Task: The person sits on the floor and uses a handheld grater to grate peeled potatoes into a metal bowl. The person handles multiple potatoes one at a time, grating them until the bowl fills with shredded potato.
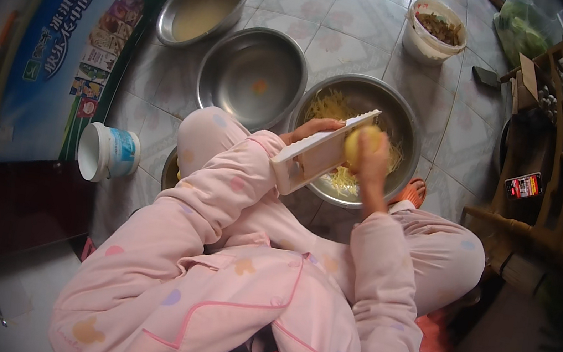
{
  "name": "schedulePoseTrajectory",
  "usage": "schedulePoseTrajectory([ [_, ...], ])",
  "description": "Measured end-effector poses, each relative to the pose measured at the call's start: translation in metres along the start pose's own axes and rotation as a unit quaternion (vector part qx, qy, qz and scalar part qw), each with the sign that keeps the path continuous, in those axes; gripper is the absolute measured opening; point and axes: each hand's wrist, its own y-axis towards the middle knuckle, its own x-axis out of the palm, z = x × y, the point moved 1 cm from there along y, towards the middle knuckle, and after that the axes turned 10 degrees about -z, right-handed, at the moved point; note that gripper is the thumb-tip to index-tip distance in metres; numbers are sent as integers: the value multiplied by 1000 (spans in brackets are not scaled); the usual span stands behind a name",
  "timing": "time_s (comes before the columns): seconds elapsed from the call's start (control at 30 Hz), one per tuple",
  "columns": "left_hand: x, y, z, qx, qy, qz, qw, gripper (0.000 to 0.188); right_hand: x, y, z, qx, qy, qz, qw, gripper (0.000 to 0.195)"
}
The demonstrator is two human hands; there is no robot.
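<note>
My left hand grips a white plastic grater by its far long edge, tilted above a steel basin. In my right hand is a peeled yellow potato, held against or close to the grater's face. Pale yellow shreds lie along the basin's left side, and more shreds sit beneath the grater. The grater's blade area is partly hidden by its frame and the potato.
Beside the shreds stands a second steel basin; behind it, another basin contains cloudy liquid. A white bucket of scraps stands far right. At left, a small white bucket lies near a printed freezer. A phone rests on a wooden chair.
</note>
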Motion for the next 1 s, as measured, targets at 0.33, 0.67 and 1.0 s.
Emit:
schedulePoseTrajectory([
  [0.33, 17, -2, -4, 22, 9, 60, 998, 42, 2, -1, -20, -1, 15, -38, 999, 47],
  [0.67, 22, 0, -5, 34, 143, 108, 983, 44, 3, -2, -10, -1, -16, -54, 998, 63],
  [1.0, 19, 1, -16, -12, 44, 199, 979, 51, -39, 53, 32, -18, 100, 55, 993, 48],
])
